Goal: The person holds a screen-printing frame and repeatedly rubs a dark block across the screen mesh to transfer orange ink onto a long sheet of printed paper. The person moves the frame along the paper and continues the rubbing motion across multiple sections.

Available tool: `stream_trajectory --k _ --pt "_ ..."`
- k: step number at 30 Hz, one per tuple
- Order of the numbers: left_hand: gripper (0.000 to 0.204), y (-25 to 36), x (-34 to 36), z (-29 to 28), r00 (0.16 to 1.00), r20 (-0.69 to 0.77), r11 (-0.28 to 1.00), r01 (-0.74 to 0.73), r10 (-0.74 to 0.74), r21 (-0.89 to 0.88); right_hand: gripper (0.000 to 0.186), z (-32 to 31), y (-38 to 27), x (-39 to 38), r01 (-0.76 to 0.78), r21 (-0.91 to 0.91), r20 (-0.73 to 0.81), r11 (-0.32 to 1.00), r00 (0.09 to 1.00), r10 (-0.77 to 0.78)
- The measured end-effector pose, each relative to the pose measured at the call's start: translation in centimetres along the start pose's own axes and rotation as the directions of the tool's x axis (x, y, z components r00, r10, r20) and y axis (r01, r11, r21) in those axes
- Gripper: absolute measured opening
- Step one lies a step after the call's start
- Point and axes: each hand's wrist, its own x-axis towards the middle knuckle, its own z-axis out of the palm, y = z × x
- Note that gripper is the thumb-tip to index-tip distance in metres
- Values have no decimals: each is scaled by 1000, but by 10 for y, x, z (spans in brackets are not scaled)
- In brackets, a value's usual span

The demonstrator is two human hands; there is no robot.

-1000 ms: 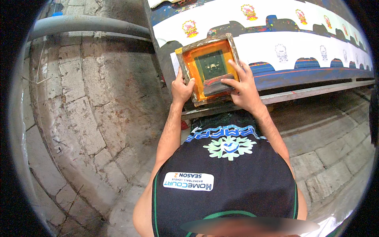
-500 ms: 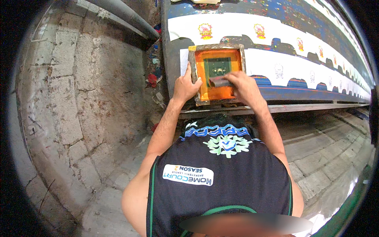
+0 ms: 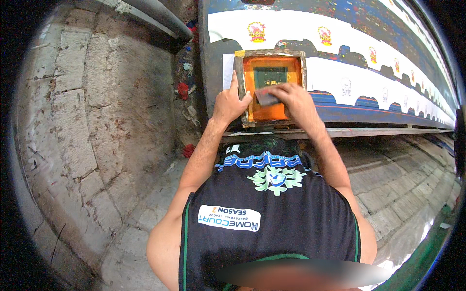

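Observation:
A wooden-framed printing screen with orange mesh and a dark green rectangle in its middle lies flat on the long table. My left hand grips the frame's left side, index finger stretched along the wood and thumb over its inner edge. Inside the frame, my right hand is closed on a small dark squeegee, which is tilted against the mesh below the green part. Whatever lies directly beneath the screen is hidden. White cloth pieces run along the table; one to the right bears a pale grey emblem.
Behind the screen, another row of white pieces carries red and yellow emblems. The blue, paint-spotted table stretches off to the right, with a rail along its near edge. Red scraps litter the floor left of it, and a thick grey pipe stands beyond.
The squeegee has shifted slightly and turned in my right hand, staying low on the mesh. My left hand keeps its place on the frame. The whole view has moved a little.

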Motion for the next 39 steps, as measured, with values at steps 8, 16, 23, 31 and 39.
stream_trajectory --k 8,16,23,31,39 --pt "96 4 -1 -1 1000 8 1000 2 -2 30 55 -11 -2 -11 -115 3 62 993 991 115" --pt "100 15 2 -8 994 105 989 15 -31 150 65 -10 45 49 -131 -21 -111 991 985 128" --pt "101 20 4 -9 987 143 992 52 -68 114 66 -8 -8 -29 -255 38 2 966 967 255" --pt "101 16 8 -13 985 119 991 116 -124 68 66 5 -22 -51 -201 15 -20 979 979 201" --pt "98 32 1 -36 997 63 999 34 -36 39 67 10 -21 -62 -119 4 -177 993 977 118"
